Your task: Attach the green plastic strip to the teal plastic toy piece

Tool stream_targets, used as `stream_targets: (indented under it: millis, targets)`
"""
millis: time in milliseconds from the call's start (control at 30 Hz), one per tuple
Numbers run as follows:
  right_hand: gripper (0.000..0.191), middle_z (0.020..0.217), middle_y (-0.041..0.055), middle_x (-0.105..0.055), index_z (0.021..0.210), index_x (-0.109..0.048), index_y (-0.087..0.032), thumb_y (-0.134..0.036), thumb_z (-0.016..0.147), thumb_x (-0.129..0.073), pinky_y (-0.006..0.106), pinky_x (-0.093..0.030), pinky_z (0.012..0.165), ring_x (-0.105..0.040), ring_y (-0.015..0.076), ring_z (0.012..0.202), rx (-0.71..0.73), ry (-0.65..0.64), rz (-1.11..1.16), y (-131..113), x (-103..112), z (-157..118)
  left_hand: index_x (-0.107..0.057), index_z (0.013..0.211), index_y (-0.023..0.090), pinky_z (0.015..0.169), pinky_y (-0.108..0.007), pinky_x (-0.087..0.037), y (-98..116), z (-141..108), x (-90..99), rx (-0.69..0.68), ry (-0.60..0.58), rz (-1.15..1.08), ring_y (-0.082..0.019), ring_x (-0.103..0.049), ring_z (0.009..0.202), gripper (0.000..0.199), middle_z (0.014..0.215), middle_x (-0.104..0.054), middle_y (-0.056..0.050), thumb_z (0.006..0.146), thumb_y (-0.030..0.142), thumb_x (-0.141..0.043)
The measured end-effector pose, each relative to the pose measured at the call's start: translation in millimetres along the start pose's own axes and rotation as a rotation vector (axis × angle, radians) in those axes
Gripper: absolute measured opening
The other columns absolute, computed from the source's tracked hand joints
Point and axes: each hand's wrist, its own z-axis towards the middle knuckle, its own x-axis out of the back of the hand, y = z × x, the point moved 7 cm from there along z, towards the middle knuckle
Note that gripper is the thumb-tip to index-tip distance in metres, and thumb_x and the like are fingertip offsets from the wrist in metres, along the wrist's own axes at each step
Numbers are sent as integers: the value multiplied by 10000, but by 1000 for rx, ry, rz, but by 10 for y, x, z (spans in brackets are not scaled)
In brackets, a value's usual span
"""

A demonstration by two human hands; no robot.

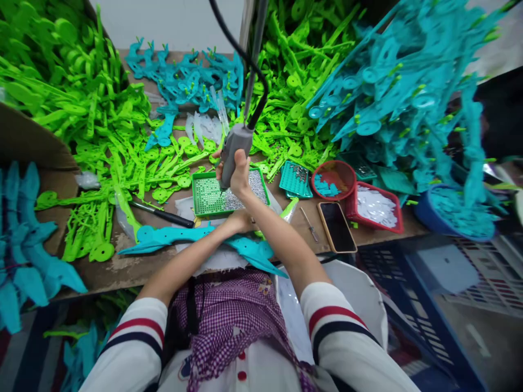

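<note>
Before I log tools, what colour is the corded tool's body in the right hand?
The corded tool has a grey body, clearest in the head view.

The single view looks out from the person's head, facing forward and steeply down over the workbench (pixel 112 277). Closest to the camera, along the bottom edge, are the white sleeves (pixel 335 321) and checked apron (pixel 229 310). The right hand (pixel 239 177) and left hand (pixel 240 222) come near mid-picture, at arm's reach. Heaps of green parts (pixel 93 109) and blue parts (pixel 388 92) stand farther off toward the top. The wide view also takes in a crate (pixel 425 316) below bench height at lower right.
</note>
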Motion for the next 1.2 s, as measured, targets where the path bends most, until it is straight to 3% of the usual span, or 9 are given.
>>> stream_targets:
  millis: [100, 233, 300, 400, 633, 833, 1000, 1200]
  targets:
    - [810, 564, -17, -508, 839, -654, -192, -905, 697, -297, 240, -399, 421, -550, 111, 488, 21, 75, -29, -282, 384, -87, -738, 829, 165, 769, -330, -477, 10, -36, 8, 2, -35, 10, -243, -659, 802, 144, 806, -723, -61, 739, 268, -692]
    - [830, 542, 4, -509, 735, -618, -214, -939, 675, -218, 254, -384, 396, -565, 140, 494, 56, 225, -107, -595, 1107, -451, -752, 869, 172, 682, -293, -442, 27, -81, 27, 11, -45, 13, -204, -640, 703, 181, 697, -692, -28, 750, 292, -687]
    - [844, 493, 9, -485, 660, -584, -232, -984, 602, -205, 267, -372, 376, -580, 172, 506, 67, 278, -128, -642, 1382, -654, -755, 879, 178, 651, -273, -420, 42, -104, 33, 21, -49, 24, -184, -626, 678, 189, 673, -680, -13, 751, 302, -690]
    - [821, 415, -13, -415, 584, -549, -246, -1020, 484, -294, 269, -342, 332, -588, 200, 491, 76, 290, -86, -585, 1573, -852, -755, 896, 169, 618, -257, -390, 62, -131, 44, 37, -50, 42, -164, -605, 654, 210, 672, -675, -8, 764, 316, -686]
    - [799, 406, -30, -408, 597, -572, -227, -991, 517, -349, 244, -346, 309, -577, 177, 452, 89, 326, 33, -504, 1522, -977, -764, 917, 156, 606, -255, -378, 42, -128, 42, 47, -71, 3, -152, -586, 633, 208, 671, -685, -11, 772, 275, -673]
    - [845, 510, 13, -534, 765, -652, -195, -966, 556, -374, 247, -369, 329, -582, 178, 486, -9, 203, 93, -436, 1281, -1063, -773, 925, 140, 622, -252, -397, 30, -118, 33, 21, -77, -49, -158, -602, 674, 225, 743, -725, -36, 787, 261, -643]
    - [983, 488, 14, -505, 860, -674, -185, -1015, 462, -329, 250, -346, 325, -580, 200, 493, -80, 142, 92, -314, 1268, -1200, -773, 911, 135, 616, -251, -392, 16, -110, 28, 31, -55, -45, -161, -609, 684, 221, 755, -729, -47, 775, 264, -655]
    - [958, 414, -36, -422, 846, -680, -180, -1001, 466, -363, 250, -312, 328, -447, 136, 361, -101, 93, 49, -277, 1216, -1236, -774, 880, 149, 617, -253, -389, 7, -102, 24, 3, -39, -55, -156, -596, 673, 213, 748, -727, -41, 761, 279, -654]
